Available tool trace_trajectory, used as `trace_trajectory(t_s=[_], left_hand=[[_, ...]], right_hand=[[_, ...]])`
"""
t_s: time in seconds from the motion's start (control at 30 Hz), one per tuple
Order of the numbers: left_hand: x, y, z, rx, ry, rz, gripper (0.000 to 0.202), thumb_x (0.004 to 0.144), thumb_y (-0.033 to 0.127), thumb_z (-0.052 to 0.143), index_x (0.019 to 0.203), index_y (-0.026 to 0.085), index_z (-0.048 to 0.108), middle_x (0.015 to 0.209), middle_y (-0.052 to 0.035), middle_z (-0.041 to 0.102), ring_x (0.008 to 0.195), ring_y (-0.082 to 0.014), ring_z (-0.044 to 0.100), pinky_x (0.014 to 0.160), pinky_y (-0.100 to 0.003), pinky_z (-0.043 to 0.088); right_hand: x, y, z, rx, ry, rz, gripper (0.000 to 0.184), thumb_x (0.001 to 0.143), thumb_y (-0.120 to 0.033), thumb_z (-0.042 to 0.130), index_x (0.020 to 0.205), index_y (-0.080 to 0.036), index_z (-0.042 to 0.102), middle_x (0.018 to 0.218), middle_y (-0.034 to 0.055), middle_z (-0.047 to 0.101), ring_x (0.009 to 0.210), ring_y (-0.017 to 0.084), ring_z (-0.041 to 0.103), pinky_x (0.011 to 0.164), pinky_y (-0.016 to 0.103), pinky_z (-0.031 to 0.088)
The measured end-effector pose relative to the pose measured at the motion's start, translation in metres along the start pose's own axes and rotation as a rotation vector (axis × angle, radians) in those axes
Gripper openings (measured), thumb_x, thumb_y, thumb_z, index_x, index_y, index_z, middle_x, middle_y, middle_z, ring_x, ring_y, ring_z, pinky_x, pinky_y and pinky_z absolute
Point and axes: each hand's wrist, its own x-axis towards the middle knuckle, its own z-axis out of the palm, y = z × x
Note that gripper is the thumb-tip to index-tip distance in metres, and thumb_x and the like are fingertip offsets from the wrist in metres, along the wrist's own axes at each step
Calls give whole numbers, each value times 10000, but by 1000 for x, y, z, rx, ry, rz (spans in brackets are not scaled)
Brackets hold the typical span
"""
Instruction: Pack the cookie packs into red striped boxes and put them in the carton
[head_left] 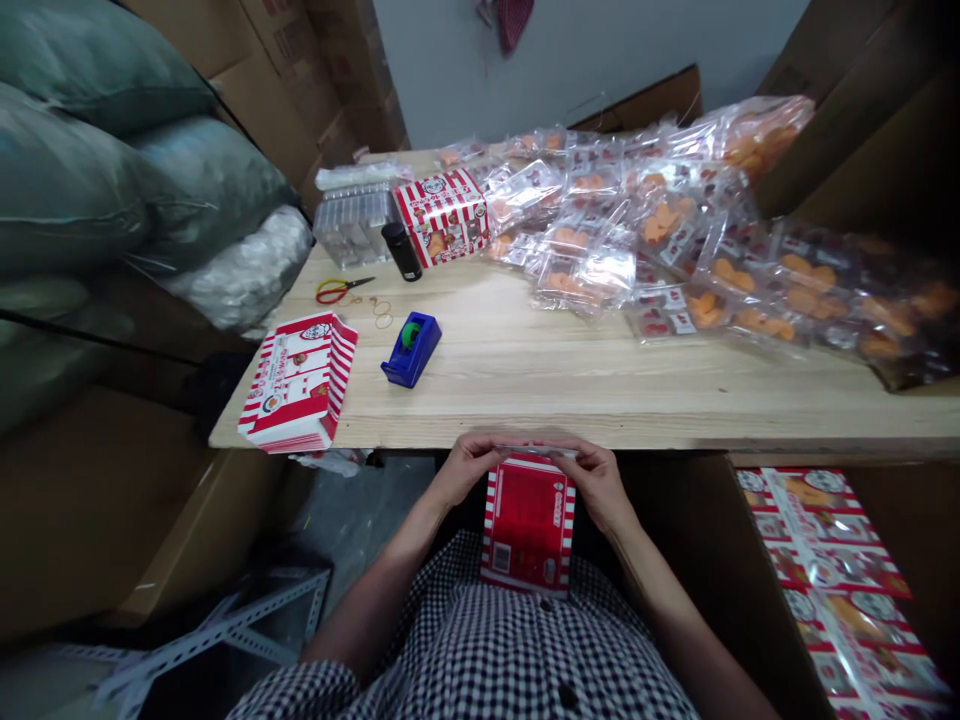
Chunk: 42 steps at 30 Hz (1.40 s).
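Nearest the camera is the checked garment (525, 665) on the person's torso. Directly ahead of it is the red-and-white carton (529, 520), lower end at the garment, upper end at the front edge of the bench (525, 385). The left hand (469, 466) and right hand (598, 474) each hold one side of that upper end; each grip is closed to a pinch, thumb on the near side. Finger contact behind the edge cannot be determined. Step in hand, by judgement: shaping or folding the carton's upper end. The next move calls for even pressure from both sides, keeping the edges square. A blue tape dispenser (412, 350) stands on the bench, right of the stacked flat cartons (296, 385).
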Motion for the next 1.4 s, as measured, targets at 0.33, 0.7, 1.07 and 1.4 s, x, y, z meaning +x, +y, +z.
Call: trace_trajectory(t_s=[0.33,0.7,1.07,1.4], left_hand=[[2,6,2,54,-26,43,252,850,306,697,1049,179,785,1210,-116,725,1171,-289,656,1048,-423,463],[-5,5,-11,83,-84,35,237,854,274,688,1055,193,786,1157,-111,748,1145,-278,670,1065,-426,448],[2,24,-11,313,-189,49,315,937,413,591,1096,210,772,1190,-102,736,1163,-258,659,1050,-399,463],[26,53,-15,378,-461,-34,388,847,341,713,1203,185,719,1168,-122,742,1016,-237,709,895,-349,542]], right_hand=[[6,-2,14,79,37,90,256,669,-316,864,897,-221,798,1032,74,788,1016,280,709,962,421,519],[3,2,6,107,-25,145,162,704,-342,821,819,-230,796,999,81,791,1009,296,714,941,439,525],[-2,-14,-27,-337,-243,-104,221,876,-437,696,1009,-296,802,1134,70,764,1181,305,637,1099,531,409],[16,-42,-16,-272,-450,63,297,827,-388,740,1093,-260,774,1111,54,773,1024,256,716,952,432,542]])
